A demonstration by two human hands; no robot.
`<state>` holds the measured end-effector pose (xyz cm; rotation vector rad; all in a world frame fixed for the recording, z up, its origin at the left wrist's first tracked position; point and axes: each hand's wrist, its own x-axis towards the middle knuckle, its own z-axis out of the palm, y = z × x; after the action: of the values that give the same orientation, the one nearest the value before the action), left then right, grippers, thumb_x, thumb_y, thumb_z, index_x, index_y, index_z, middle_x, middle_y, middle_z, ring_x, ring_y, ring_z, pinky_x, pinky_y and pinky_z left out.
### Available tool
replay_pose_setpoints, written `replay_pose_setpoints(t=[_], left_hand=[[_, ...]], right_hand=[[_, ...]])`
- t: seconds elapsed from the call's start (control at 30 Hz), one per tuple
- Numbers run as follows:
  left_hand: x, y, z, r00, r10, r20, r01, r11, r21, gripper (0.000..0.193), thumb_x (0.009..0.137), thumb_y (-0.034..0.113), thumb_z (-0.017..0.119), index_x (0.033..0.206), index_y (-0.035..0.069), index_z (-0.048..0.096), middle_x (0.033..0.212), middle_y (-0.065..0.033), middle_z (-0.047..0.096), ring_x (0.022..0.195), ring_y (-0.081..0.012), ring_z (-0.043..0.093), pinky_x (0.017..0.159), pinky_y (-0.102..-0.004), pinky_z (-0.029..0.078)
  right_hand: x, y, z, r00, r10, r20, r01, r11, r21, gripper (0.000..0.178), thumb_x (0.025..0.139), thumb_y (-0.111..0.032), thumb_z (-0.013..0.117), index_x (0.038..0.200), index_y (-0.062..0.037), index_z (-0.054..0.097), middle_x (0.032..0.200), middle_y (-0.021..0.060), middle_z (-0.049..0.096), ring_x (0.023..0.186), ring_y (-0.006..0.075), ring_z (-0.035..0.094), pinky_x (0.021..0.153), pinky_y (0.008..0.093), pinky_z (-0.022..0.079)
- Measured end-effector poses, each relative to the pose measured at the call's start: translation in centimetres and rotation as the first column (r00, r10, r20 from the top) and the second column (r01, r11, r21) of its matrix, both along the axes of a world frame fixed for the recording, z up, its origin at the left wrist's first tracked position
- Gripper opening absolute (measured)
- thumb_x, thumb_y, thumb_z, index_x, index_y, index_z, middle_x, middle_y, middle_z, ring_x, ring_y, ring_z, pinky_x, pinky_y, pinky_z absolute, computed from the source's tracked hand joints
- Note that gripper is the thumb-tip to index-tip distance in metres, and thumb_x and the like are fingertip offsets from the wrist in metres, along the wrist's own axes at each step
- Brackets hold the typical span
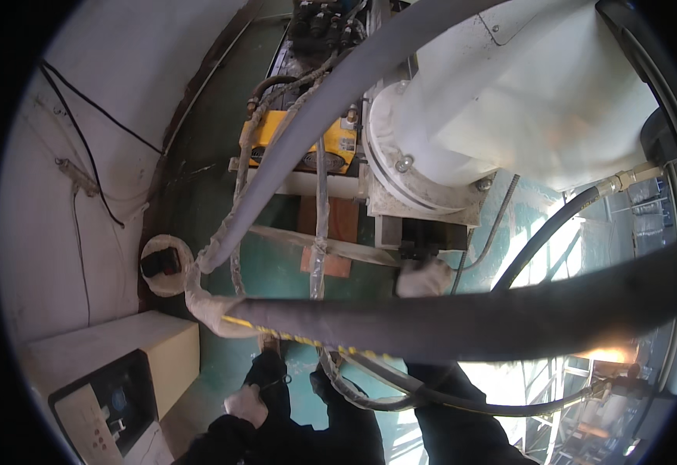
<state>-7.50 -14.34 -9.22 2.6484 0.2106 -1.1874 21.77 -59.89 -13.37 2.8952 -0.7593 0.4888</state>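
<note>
My left hand (247, 404) is low in the picture, above my dark trouser leg. It is closed on a small ring wrench (276, 383), a thin dark shank with a ring at its end. My right hand (424, 277) reaches out beyond the thick black hose (462, 329), which crosses in front of that forearm. It looks rounded and closed, up against a dark fitting (417, 249) under the white machine body's flange (412, 190). The fingers there are slightly blurred, and whatever they hold is hidden.
A grey hose (307, 139) arches overhead, near a yellow unit (269, 128) with wrapped pipes. At the left stand a white wall (98, 155), a beige cabinet (172, 353) and a round pale container (166, 283) with a black object on top. A thinner hose (509, 407) loops near my legs.
</note>
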Motion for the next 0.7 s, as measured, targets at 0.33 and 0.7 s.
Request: replay_pose_setpoints(t=[0.33,0.7], left_hand=[[-3.2,0.3,-0.5,0.967,0.175,0.184,-0.164,0.984,-0.073,0.015,0.092,0.016,0.069,0.098,0.007,0.078,0.097,-0.0219,0.080,0.095,-0.0455,0.079,0.084,-0.0552,0.065],[-1.5,-0.6,0.9,0.998,0.003,0.070,-0.002,1.000,-0.024,0.019,0.096,0.021,0.068,0.102,0.007,0.080,0.100,-0.0214,0.081,0.100,-0.0449,0.081,0.087,-0.0555,0.066]], right_hand=[[-2.7,-10.2,-3.8,0.974,0.017,0.225,-0.189,0.602,0.776,0.028,0.110,-0.027,0.067,0.118,-0.0044,0.080,0.120,0.0179,0.080,0.118,0.0406,0.073,0.110,0.0484,0.055],[-1.2,-0.6,-2.0,0.959,0.047,0.278,-0.101,0.978,0.185,0.032,0.093,-0.031,0.079,0.108,-0.0019,0.081,0.126,0.0265,0.072,0.131,0.0498,0.063,0.118,0.0633,0.047]])
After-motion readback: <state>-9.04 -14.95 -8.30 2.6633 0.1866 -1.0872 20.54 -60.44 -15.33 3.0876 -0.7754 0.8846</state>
